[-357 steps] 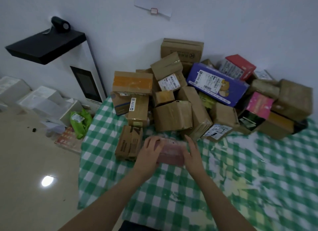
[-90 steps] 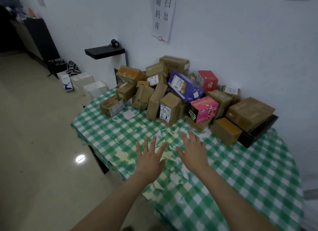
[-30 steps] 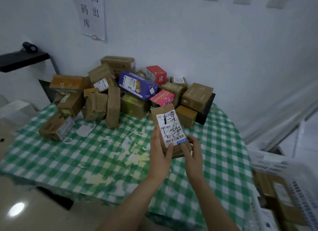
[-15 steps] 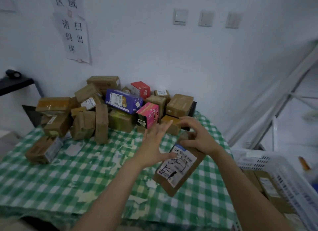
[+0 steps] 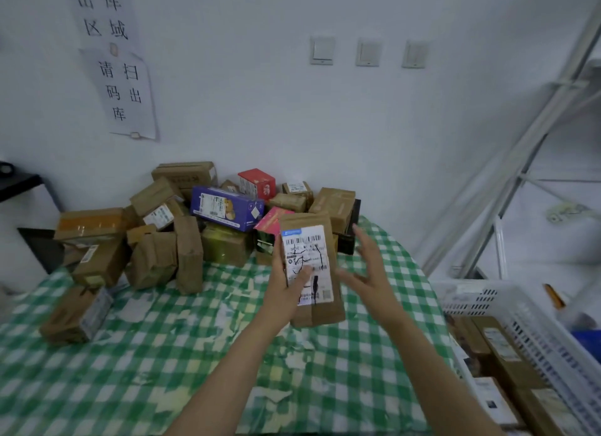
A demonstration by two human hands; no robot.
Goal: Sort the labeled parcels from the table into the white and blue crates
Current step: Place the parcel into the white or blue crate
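One parcel (image 5: 309,250) gripped in left hand (image 5: 283,292), right hand (image 5: 374,273) spread empty; several in white crate (image 5: 471,299), pile (image 5: 195,227) left on table (image 5: 162,354)

— What's the left hand (image 5: 286,292) doing?
— Gripping a brown parcel (image 5: 325,312) upright, label (image 5: 307,256) toward the camera, thumb (image 5: 300,278) across it.
— And the right hand (image 5: 370,273)?
— Fingers (image 5: 364,240) spread, just beside the parcel.

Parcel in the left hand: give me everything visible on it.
The parcel is a tall brown cardboard box, held upright, slightly tilted, over the checked table. Its facing side carries a white label with a blue strip, barcodes, a QR code and black marker scrawl. The left hand grips its left edge, thumb on the label. The right hand is open beside it.
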